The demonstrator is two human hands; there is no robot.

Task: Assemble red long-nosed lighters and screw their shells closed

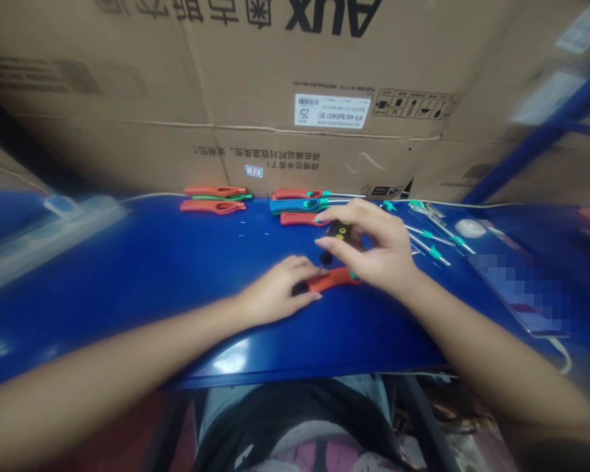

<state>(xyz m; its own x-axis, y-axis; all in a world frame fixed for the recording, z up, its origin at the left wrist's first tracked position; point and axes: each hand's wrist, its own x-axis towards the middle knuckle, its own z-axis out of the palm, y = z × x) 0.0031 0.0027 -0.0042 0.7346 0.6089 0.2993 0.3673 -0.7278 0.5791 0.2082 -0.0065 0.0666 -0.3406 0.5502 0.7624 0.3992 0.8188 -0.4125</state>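
Largest in my feed, printed cardboard [255, 72] stands behind the blue surface [177, 255]. At the surface's left I see a blurred white power strip [44, 246]; at the right, a partly pixelated flat device [516, 301]. Next come my left grip [280, 288] and right grip [373, 246], both narrow, each holding something. Near the cardboard lie three red and blue handles [295, 205], orange and green handles [214, 206] farther left, and metal rods [436, 253] with green collars. The left grip holds the orange handle [332, 281], mid-surface, its green-edged right end by the right grip. The right grip pinches a dark tool [341, 231] with yellow marks, its thin shaft slanting toward that handle; whether they touch, I cannot tell.
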